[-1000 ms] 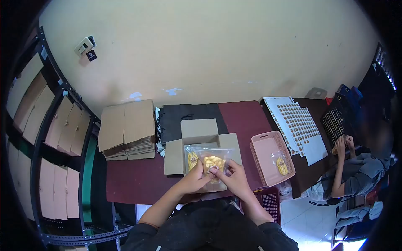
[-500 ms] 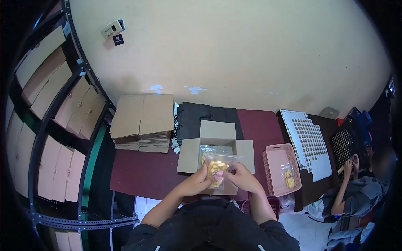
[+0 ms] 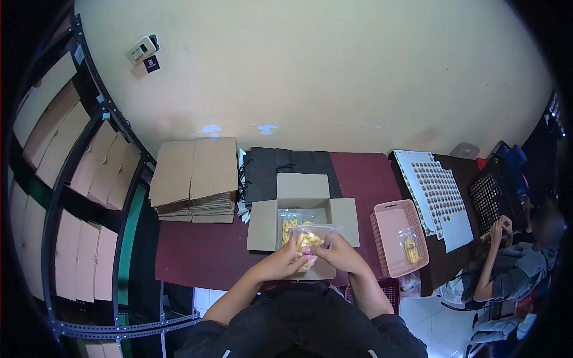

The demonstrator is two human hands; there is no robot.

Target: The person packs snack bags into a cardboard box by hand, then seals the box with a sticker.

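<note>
Between my two hands is a clear plastic bag of yellow snack pieces (image 3: 308, 241), held over the near side of an open cardboard box (image 3: 261, 227). My left hand (image 3: 283, 261) grips the bag's left side, and my right hand (image 3: 338, 253) grips its right side. A pink patch shows on the bag near my fingers. Inside the box, behind the held bag, lies another clear bag of yellow snacks (image 3: 289, 227). The box flaps are spread outward.
Flattened cardboard boxes (image 3: 194, 170) are stacked at the left. A pink basket (image 3: 382, 238) at the right holds one snack bag (image 3: 410, 249). Sticker sheets (image 3: 439, 197) lie farther right, beside a seated person (image 3: 507, 262). Shelves of boxes (image 3: 77, 256) stand left.
The view has shifted slightly, and more of the bag in the box shows. My hands still hold the snack bag. The seated person's hands have drawn together.
</note>
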